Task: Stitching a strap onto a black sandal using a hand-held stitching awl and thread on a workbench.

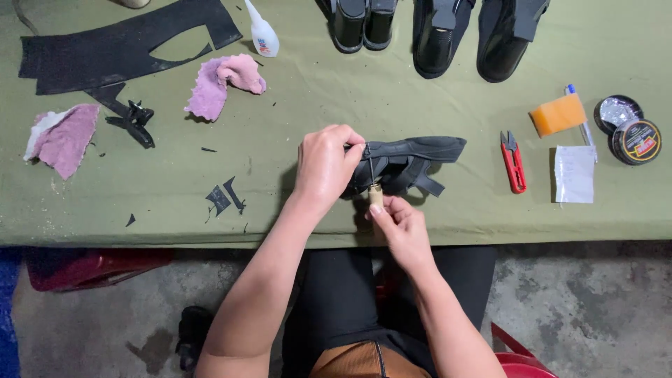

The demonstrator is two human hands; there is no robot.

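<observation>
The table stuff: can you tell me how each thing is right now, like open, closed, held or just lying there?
black sandal: held down by left hand
wooden-handled awl: gripped by right hand, tip at sandal
glue bottle: capped, tilted
polish tin: open, lid beside it
red snips: closed, lying flat
pink cloths: crumpled
black shoes: standing untouched

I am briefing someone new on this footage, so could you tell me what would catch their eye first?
At the table's near edge, the left hand pins a black sandal while the right hand works a wooden-handled awl into it. To the right lie red snips and an orange sponge; pink rags sit far left.
</observation>
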